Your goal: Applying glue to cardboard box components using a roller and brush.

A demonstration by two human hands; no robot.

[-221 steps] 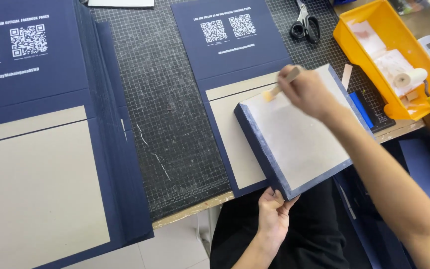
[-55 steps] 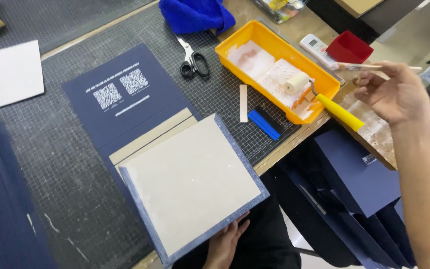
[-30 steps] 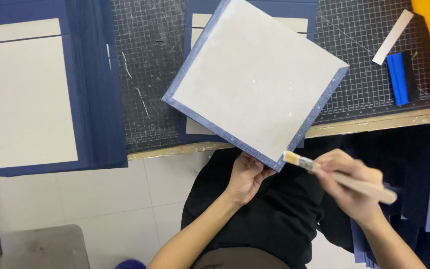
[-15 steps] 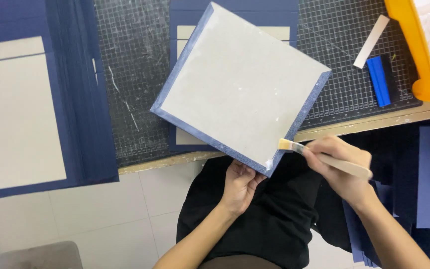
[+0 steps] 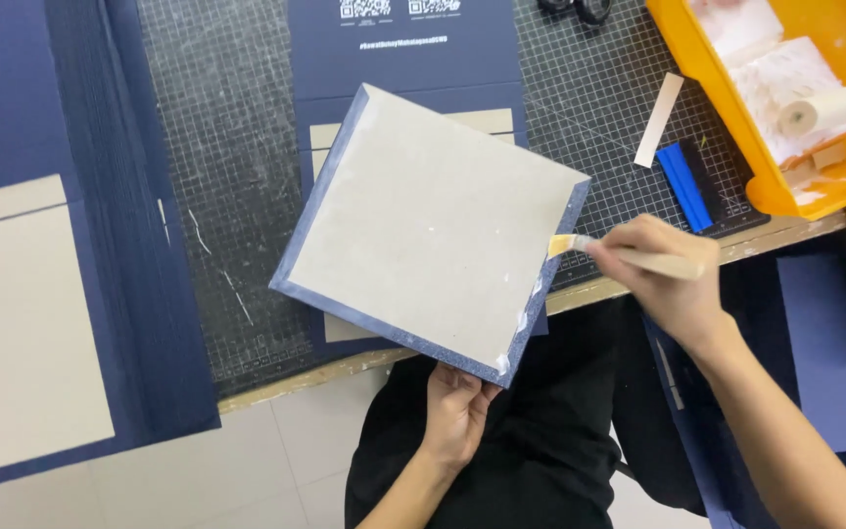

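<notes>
My left hand (image 5: 457, 411) grips the near corner of the grey board (image 5: 433, 230), tilted above the desk (image 5: 237, 147) edge. My right hand (image 5: 663, 279) clenches a small brush (image 5: 619, 257); its bristles point left and touch the board's right blue edge.

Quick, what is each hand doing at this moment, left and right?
Left hand: closed on the lower corner of the grey board with blue edges, holding it up.
Right hand: closed on a small brush, bristles at the board's right edge.
</notes>
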